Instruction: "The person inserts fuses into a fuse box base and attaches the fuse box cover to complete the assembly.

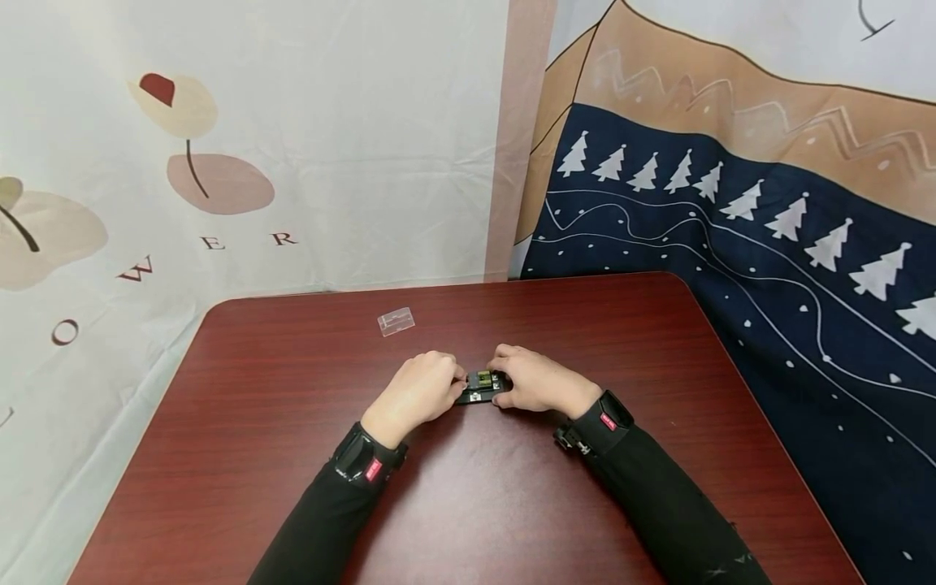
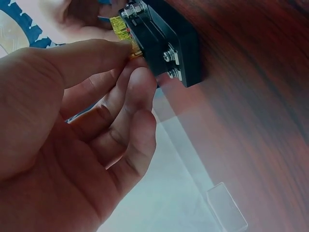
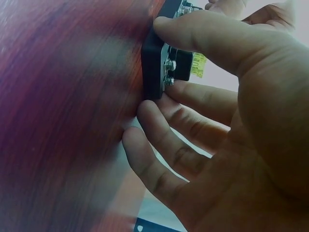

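A black fuse block (image 1: pixel 477 397) with metal screw terminals lies on the table between both hands. Translucent yellow fuses (image 3: pixel 198 65) stand out from its raised middle. My left hand (image 1: pixel 420 385) is at the block's left end, thumb and index finger pinching a small yellow-orange blade fuse (image 2: pixel 136 52) against the block; the fingertips partly cover it. From the right, my right hand (image 1: pixel 541 382) grips the block, its thumb on the near edge and fingers along the far side. The other fingers of the right hand touch the tabletop.
A clear plastic cover (image 1: pixel 396 322) lies toward the back of the reddish-brown table (image 1: pixel 292 422), left of the hands. Printed cloths hang behind the back edge, the dark blue one (image 1: pixel 658 236) along the right side. Both wrists wear black camera straps.
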The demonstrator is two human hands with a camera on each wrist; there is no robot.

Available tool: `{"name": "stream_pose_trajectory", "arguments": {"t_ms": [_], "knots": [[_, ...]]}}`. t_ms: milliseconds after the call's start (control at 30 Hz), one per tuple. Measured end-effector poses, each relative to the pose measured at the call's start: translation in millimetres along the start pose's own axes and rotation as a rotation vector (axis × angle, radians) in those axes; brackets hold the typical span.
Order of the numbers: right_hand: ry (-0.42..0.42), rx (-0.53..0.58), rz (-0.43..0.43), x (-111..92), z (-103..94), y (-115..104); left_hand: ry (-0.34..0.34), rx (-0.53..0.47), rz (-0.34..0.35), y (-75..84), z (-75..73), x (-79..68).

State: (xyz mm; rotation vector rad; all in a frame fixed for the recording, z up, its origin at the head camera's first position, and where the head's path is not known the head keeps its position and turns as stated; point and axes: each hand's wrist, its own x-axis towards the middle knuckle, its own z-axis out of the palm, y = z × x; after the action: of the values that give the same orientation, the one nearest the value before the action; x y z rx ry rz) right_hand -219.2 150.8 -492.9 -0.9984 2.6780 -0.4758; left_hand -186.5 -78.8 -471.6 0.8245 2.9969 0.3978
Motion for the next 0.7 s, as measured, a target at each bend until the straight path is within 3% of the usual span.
{"name": "stream_pose_trajectory", "arguments": {"t_ms": [433,700], "knots": [[0.007,-0.005,-0.002,1.3,2.7,1.0,0.021,0.028,0.028,-2.8,0.0,-3.6],[0.012,-0.018,-0.004,1.9,3.0,1.0,0.06,0.02,-0.024,-12.8,-6.4,-3.4]]}}
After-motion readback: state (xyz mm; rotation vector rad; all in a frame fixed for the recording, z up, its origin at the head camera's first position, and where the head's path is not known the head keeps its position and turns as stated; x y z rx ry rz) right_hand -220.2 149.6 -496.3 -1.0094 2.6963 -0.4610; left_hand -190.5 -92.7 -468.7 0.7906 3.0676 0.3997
